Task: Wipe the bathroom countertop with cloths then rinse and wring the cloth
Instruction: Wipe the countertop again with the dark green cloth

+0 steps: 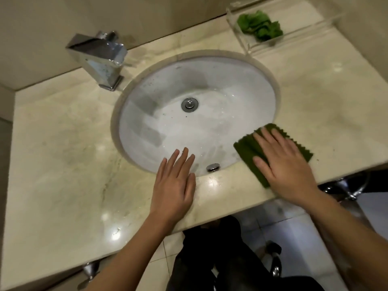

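Dim, soft blur, countertop (63,164) glare spots.

You were at a bathroom vanity: a pale veined countertop (63,164) held an oval white basin (231,97) with a chrome drain plug (189,104), and a blocky chrome faucet (100,57) stood behind it. Pale floor tiles (294,232) showed below the counter's edge. A clear tray (238,33) sat by the wall (42,28); home or hotel, the view could not settle.

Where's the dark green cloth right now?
Head view: the dark green cloth lies on the countertop, right of the sink, under the right hand.
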